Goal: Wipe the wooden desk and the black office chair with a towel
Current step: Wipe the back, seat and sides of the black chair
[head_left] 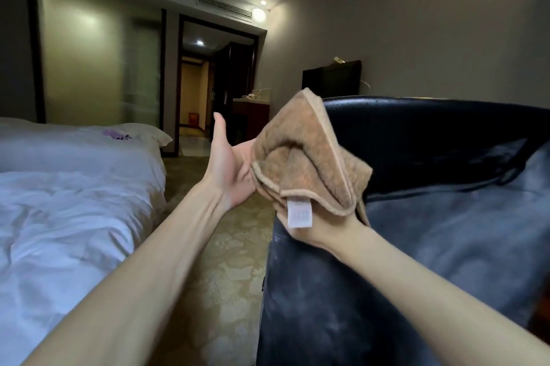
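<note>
Head view, frame centre: brown towel (309,163) bunched, grasped from below by right hand (315,231) over black chair (446,217); left hand (230,169) spread flat, touching towel's edge.

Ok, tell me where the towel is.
Head view, centre: the towel is bunched in the right hand, beside the left hand, at the left edge of the chair.

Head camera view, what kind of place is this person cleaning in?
Most likely a hotel guest room: a bed made up in white linen, a television against the far wall, and a ceiling air vent above a doorway that opens onto an entry corridor.
</note>
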### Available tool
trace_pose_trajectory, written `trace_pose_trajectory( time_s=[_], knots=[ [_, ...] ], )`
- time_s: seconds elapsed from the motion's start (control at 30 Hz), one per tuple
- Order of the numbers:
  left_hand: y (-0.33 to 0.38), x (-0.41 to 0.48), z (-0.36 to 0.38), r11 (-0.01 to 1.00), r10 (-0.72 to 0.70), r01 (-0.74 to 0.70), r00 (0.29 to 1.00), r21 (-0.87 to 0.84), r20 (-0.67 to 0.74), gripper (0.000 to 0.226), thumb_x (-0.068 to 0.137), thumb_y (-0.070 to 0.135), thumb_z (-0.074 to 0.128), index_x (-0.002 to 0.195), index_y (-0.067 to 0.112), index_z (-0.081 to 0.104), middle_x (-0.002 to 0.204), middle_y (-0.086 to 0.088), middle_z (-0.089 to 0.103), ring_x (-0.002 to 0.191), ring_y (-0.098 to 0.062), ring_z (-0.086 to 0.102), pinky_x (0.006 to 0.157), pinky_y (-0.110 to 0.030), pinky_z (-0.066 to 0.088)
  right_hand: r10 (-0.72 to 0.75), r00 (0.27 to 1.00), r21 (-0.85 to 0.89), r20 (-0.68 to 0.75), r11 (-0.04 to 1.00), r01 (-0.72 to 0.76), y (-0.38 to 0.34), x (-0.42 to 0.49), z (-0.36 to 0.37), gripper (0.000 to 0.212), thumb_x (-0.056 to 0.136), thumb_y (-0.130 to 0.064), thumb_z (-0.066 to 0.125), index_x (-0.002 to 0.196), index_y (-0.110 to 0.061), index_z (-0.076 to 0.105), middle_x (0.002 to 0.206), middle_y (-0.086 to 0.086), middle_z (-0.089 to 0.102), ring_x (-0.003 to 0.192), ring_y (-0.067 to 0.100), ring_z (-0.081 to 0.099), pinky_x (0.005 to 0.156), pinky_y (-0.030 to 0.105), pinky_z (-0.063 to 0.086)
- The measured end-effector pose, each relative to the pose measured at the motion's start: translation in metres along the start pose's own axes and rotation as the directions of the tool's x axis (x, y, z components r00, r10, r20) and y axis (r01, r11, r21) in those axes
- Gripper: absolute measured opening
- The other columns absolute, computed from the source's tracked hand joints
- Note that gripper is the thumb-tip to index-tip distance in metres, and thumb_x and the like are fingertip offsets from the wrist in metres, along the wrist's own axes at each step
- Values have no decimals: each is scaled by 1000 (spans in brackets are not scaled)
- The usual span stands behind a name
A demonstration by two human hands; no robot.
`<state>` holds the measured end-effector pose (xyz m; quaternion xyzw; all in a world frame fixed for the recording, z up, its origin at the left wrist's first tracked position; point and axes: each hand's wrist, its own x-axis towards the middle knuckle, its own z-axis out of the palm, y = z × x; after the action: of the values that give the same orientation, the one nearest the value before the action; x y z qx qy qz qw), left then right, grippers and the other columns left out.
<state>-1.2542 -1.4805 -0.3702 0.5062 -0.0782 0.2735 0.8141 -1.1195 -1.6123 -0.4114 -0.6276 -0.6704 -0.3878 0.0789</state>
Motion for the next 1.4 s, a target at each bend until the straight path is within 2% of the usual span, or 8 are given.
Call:
trace_pose_trajectory(
  time_s=[0.07,0.2,0.43,0.6,0.73,0.87,1.17,1.4],
  knots=[
    [0,-3,-3,998,-23,24,1000,-66,17,119,81,96,20,148,2,51,149,-27,52,138,-43,52,117,-61,37,-104,995,-103,-13,989,102,-1,-20,12,21,85,-47,73,79,-28,79,76,-8,74,77,11,73,77,23,59],
    [0,-3,-8,997,18,-5,988,82,-155,110,89,90,22,134,-1,65,142,-22,62,133,-32,60,120,-54,34,-238,970,-9,-37,971,238,1,-26,-3,26,96,-39,48,101,-24,69,102,-3,72,98,26,68,85,45,53],
    [-9,-19,10,966,52,-13,988,258,-142,93,96,81,19,130,13,72,134,-13,69,128,-26,64,117,-45,40,-51,882,186,-469,970,155,6,-10,-84,46,78,-38,59,110,-9,76,85,8,75,73,29,72,67,39,59],
    [-10,-21,14,936,63,9,979,351,-195,92,92,85,13,129,20,67,129,2,72,131,-14,60,126,-42,24,-62,783,38,-620,993,109,30,3,-117,54,74,-35,66,121,-8,69,106,9,70,90,31,68,73,41,56],
    [-12,-21,15,939,68,2,979,344,-190,92,92,85,10,127,22,68,126,2,74,121,-10,67,106,-33,40,-113,794,-162,-597,987,19,38,15,-112,73,71,-49,69,133,-10,66,136,19,58,120,35,51,97,45,42],
    [-17,-19,13,937,83,-23,984,350,-158,103,90,87,9,142,15,60,135,-4,69,132,-17,61,125,-43,26,-52,876,-300,-479,948,-107,33,13,-84,83,73,-63,65,143,-18,61,163,21,37,148,44,34,121,67,12],
    [-23,-10,-4,983,58,-39,993,182,-101,116,83,94,13,149,7,53,141,-10,64,111,-15,69,112,-32,40,-34,804,-237,-593,962,-134,26,11,-64,52,82,-56,65,113,-16,73,149,6,59,138,35,54,110,57,33],
    [-24,-19,-7,1000,-22,24,992,-9,124,120,80,96,23,154,4,43,156,-21,47,147,-36,43,127,-55,22,-178,898,-186,-402,976,110,-4,-32,5,44,78,-48,66,107,-15,72,139,7,66,133,29,56,82,43,44]
  ],
)
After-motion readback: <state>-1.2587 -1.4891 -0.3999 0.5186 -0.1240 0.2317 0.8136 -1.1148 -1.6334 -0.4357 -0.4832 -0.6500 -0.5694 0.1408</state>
